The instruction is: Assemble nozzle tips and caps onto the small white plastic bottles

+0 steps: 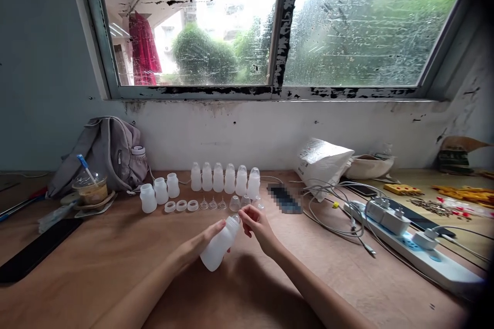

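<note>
My left hand [208, 236] is wrapped round a frosted white baby bottle [216, 251], which tilts with its top up to the right. My right hand [254, 223] pinches the clear nipple at the bottle's top; the fingers partly hide it. Just beyond my hands stand clear dome caps [234, 203], partly covered by my right hand. To their left lie three clear nipples [212, 204] and three white collar rings [181, 205]. Three uncapped bottles [148, 198] stand at the left, and several capped bottles [218, 177] form a row behind.
At the left are a grey backpack [111, 154], an iced drink cup [90, 187] and a black slab [38, 249]. On the right lie tangled cables [328, 216], a white power strip [424, 249], a white bag [324, 164] and a pixelated dark object [285, 199]. A window wall bounds the table's back.
</note>
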{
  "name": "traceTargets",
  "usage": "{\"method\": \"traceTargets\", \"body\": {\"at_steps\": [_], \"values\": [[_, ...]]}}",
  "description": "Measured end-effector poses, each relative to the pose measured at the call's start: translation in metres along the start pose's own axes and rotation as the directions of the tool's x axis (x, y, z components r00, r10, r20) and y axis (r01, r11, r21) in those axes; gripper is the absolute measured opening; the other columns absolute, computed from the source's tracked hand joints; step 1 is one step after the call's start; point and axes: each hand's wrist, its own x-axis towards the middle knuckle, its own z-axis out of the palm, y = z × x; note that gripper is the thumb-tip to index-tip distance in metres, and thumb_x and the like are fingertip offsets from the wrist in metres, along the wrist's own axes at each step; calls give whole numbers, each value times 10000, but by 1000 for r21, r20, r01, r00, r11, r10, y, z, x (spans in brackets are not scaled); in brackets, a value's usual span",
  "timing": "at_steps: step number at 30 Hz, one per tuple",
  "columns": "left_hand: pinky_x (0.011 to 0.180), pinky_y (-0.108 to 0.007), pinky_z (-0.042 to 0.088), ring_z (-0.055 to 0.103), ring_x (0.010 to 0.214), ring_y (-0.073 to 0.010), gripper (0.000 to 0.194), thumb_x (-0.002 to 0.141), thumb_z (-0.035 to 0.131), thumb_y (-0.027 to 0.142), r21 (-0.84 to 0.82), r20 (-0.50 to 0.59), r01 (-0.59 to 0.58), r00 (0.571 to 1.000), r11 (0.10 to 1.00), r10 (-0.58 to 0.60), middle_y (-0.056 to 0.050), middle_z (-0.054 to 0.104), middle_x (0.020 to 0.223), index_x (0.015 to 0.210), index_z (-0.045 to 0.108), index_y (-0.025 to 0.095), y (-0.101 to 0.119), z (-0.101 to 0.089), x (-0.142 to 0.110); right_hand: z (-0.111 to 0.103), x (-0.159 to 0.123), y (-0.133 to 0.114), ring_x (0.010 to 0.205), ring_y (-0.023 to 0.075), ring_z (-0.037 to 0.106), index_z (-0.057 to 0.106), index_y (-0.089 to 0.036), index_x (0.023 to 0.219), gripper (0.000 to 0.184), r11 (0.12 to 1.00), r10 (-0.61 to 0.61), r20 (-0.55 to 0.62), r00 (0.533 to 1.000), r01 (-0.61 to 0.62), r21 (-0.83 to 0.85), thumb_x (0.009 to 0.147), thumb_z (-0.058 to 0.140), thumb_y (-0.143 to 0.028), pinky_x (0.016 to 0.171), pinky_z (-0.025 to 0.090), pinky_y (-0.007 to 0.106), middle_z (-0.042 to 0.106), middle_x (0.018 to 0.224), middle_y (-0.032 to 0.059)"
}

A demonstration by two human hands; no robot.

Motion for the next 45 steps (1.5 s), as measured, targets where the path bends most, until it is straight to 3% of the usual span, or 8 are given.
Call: {"method": "traceTargets", "body": {"at_steps": [5, 11, 14, 20, 26, 29, 34, 45], "values": [[473, -217, 365, 492, 509, -113, 613, 740, 290, 650, -32, 44, 92, 995, 995, -90, -58, 563, 647, 783, 563, 103, -6, -6, 4, -3, 2, 1, 407, 55, 333, 517, -165, 764, 271, 998, -2, 33, 999, 0, 65, 720, 542, -432, 371, 296, 185, 382, 505, -65], [542, -213, 393, 531, 622, -131, 417, 688, 566, 458, -2, -88, -186, 979, 982, 185, -25, 571, 717, 965, 501, 153, 0, -8, 7, -7, 4, 0, 414, 49, 356, 504, -172, 797, 248, 993, -43, -97, 994, 53, 105, 719, 538, -405, 366, 299, 184, 401, 590, -53], [649, -208, 405, 535, 783, -149, 415, 660, 625, 404, 75, -270, -322, 905, 944, 330, -31, 574, 845, 977, 502, 165, 3, -11, 8, -9, 4, 3, 400, 50, 360, 498, -170, 784, 236, 998, -32, -134, 990, 38, 47, 716, 528, -394, 352, 288, 180, 409, 579, -56], [736, -267, 426, 544, 857, -193, 489, 624, 639, 450, 421, -401, -291, 790, 859, 464, -62, 565, 962, 997, 508, 163, 6, -36, 12, -5, 2, 11, 381, 69, 397, 497, -167, 786, 221, 994, 18, -54, 998, -23, -104, 723, 493, -379, 315, 285, 170, 424, 507, -63], [749, -273, 417, 535, 846, -180, 483, 630, 619, 466, 879, -379, 10, 621, 476, 686, -40, 538, 963, 1018, 496, 205, 45, -88, 17, 1, -1, 22, 377, 63, 394, 524, -168, 765, 173, 974, 26, 9, 1000, -23, -225, 743, 475, -333, 329, 300, 175, 438, 518, -54], [729, -246, 415, 541, 851, -171, 516, 624, 616, 470, 909, -416, 273, 644, 315, 642, -29, 546, 970, 1047, 454, 221, 76, -120, 24, 2, -3, 26, 387, 64, 396, 528, -169, 768, 158, 962, 8, 35, 999, 2, -273, 754, 470, -315, 359, 316, 185, 448, 533, -51], [779, -317, 369, 532, 911, -226, 508, 605, 612, 502, 869, -489, 415, 641, 269, 591, -53, 585, 957, 987, 460, 204, 105, -163, 40, 3, -4, 28, 450, 77, 432, 546, -166, 777, 148, 929, -42, 66, 997, 64, -365, 765, 465, -289, 418, 340, 196, 508, 607, -24], [905, -494, 155, 471, 981, -298, 565, 591, 614, 534, 826, -532, 548, 685, 129, 498, -119, 607, 853, 939, 459, 118, 83, -184, 71, 10, -10, 16, 539, 105, 473, 550, -155, 752, 85, 820, -103, 134, 986, 160, -549, 746, 471, -185, 503, 348, 204, 551, 618, 2]]}}
